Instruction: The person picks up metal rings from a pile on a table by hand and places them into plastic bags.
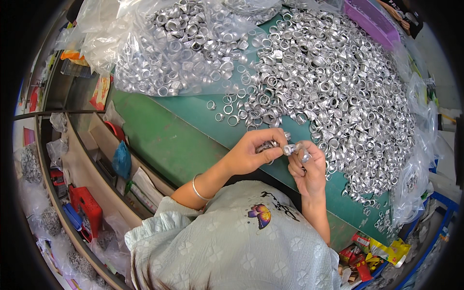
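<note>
Close together in front of my chest, both hands work over the near edge of the green table. My left hand (258,152) is closed around several silver metal rings, some showing in its curled fingers. Between the two hands sits one silver ring (289,149), pinched at the left fingertips. My right hand (309,166) is closed too, with a silver ring (304,155) at its thumb and fingers. How many rings each palm hides I cannot tell. Just beyond the hands spreads a big heap of loose silver rings (333,87).
A clear plastic bag (169,67) full of rings lies at the far left of the green table (159,125). At the far right stands a purple basket (372,21). Shelving with a red case (86,210) runs along the left. Colourful packets (391,251) lie at lower right.
</note>
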A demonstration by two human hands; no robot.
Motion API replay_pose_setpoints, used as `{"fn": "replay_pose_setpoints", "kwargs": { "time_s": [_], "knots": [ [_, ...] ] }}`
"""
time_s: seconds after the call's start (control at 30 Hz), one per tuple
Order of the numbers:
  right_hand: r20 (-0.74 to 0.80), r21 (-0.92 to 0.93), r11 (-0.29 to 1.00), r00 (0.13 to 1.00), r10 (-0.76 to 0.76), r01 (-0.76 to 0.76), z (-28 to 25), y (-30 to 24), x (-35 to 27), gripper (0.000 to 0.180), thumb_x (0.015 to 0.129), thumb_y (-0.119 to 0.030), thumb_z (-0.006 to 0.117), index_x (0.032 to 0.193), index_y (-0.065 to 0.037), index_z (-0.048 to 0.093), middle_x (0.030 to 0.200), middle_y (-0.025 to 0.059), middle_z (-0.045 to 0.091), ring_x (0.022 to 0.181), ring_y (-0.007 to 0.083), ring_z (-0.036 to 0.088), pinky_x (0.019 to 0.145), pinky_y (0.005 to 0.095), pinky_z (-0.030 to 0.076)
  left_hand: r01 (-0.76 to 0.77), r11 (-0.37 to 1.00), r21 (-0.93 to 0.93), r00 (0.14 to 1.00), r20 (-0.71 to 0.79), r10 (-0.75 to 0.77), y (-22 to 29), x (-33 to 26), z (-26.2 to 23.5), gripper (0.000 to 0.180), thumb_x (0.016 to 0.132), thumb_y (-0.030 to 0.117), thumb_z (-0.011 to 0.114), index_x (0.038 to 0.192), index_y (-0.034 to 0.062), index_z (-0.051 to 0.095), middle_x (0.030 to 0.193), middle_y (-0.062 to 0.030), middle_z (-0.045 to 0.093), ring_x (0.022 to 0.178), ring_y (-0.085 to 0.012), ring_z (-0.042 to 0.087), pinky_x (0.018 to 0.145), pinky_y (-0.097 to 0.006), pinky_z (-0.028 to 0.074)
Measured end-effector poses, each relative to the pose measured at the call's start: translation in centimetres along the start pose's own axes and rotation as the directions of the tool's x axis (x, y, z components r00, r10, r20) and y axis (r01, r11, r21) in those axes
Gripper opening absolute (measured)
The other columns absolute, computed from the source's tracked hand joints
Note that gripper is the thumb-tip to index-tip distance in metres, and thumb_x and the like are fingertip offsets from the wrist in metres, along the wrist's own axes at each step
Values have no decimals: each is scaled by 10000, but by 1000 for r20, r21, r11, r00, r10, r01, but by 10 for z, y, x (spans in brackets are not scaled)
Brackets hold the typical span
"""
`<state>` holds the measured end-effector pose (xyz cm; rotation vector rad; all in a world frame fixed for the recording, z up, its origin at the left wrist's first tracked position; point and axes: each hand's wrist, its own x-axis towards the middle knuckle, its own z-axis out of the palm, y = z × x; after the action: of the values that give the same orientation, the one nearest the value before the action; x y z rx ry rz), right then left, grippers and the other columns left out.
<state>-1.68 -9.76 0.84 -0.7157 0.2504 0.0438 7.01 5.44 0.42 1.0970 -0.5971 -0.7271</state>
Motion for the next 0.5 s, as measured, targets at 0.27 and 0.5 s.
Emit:
{"fn": "replay_pose_setpoints", "kwargs": {
  "time_s": [0.27,0.5],
  "knots": [
    [-13,-26,999,999,-40,40,0,2,-4,141,860,-88,535,922,38,539,672,32,504,459,35,317,414,185,217,-118,983,141,993,10,118,3,0,5,88,818,85,553,814,-3,552,741,-46,503,673,-141,438,619,-261,365],
    [-51,-41,998,998,-42,40,-5,4,-7,143,860,-93,537,925,34,544,674,20,503,462,33,320,414,185,217,-115,972,205,993,4,117,3,1,7,84,807,75,560,823,-7,561,749,-56,523,679,-149,461,634,-260,380]
  ]
}}
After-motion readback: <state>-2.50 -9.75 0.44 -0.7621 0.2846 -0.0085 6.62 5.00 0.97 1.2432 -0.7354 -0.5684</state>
